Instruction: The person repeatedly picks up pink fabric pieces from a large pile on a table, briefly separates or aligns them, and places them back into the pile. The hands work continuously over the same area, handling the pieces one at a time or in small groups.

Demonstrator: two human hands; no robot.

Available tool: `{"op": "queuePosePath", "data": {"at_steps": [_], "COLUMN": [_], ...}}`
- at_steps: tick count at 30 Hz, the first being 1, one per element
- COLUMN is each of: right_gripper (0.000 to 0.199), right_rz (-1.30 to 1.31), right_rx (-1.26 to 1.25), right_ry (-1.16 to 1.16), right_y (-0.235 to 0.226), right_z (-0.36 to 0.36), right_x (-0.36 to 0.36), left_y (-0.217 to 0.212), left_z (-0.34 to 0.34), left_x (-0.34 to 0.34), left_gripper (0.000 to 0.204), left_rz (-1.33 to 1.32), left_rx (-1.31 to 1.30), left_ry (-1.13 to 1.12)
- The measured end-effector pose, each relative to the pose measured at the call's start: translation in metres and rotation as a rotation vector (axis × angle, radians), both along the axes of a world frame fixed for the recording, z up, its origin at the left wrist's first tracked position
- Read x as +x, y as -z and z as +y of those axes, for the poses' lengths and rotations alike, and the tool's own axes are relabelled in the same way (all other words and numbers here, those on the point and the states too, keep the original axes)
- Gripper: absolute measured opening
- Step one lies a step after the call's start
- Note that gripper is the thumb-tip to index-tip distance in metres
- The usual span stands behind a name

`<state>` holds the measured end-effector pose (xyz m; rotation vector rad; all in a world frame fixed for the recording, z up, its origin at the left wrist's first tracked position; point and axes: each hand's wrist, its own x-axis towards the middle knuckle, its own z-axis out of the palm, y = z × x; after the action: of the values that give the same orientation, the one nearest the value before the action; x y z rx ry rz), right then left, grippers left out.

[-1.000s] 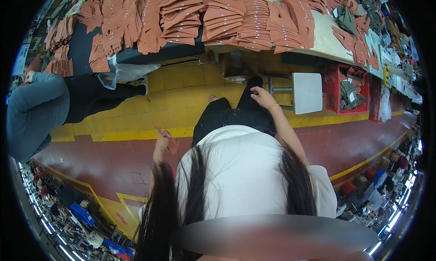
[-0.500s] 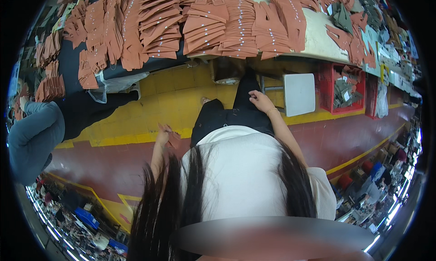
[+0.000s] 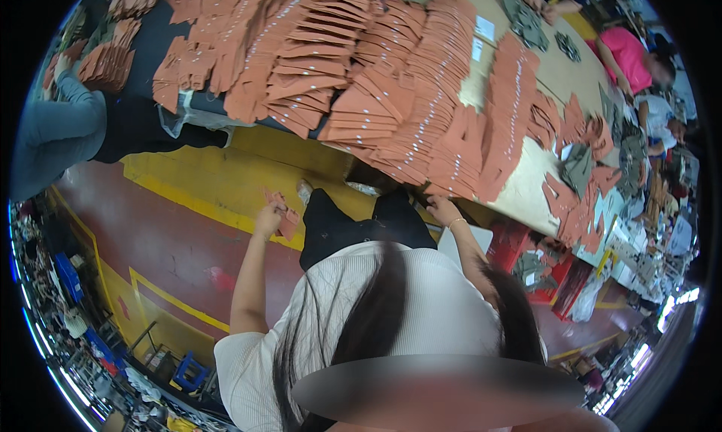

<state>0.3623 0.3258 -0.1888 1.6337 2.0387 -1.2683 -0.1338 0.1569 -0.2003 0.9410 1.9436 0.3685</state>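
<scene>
Worktop [image 3: 553, 78], a long pale surface running across the top of the frame, is nearly covered with overlapping rows of flat terracotta-orange cut fabric pieces [image 3: 391, 86], fanned like shingles from upper left to centre right; only a bare strip shows at upper right, where grey-green cut pieces [image 3: 526, 22] lie scattered. Below the worktop, a yellow and dark-red painted floor [image 3: 173, 236] fills the left middle of the frame. A person in a grey sleeve [image 3: 56, 135] leans in at the left edge, and another in a pink top [image 3: 624, 56] works at the upper right. A red plastic crate [image 3: 519, 244] stands under the worktop edge at right of centre.

The left hand [image 3: 267, 220], left of centre, is closed around a small bunch of orange fabric pieces [image 3: 284, 215], held out over the floor, apart from the worktop. The right hand [image 3: 444, 208], at centre right, reaches to the near edge of the laid-out rows, fingers bent and touching the lowest pieces there; whether it grips one I cannot tell.

Judging by the cover, most pieces are already laid out, with only the held bunch and the bare strip left.
</scene>
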Motion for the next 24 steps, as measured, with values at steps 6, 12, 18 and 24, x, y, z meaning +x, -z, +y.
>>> {"op": "queuePosePath", "data": {"at_steps": [6,12,18,24], "right_gripper": [0.036,0.037,0.035,0.033], "right_rz": [-0.004,0.266,0.279,0.261], "right_rx": [-0.041,-0.167,0.030,0.101], "right_ry": [0.021,-0.171,-0.225,-0.066], "right_y": [0.016,-0.012,-0.051,-0.097], "right_z": [-0.024,-0.051,-0.017,0.036], "right_x": [-0.130,-0.304,-0.356,-0.368], "left_y": [-0.016,-0.106,-0.162,-0.176], "left_z": [-0.001,0.025,0.082,0.155], "left_x": [-0.072,-0.174,-0.198,-0.185], "left_gripper": [0.019,0.062,0.088,0.082], "left_rz": [0.160,0.272,0.318,-0.112], "left_rx": [-0.034,0.081,0.233,0.514], "left_ry": [0.300,0.280,0.092,-0.341]}}
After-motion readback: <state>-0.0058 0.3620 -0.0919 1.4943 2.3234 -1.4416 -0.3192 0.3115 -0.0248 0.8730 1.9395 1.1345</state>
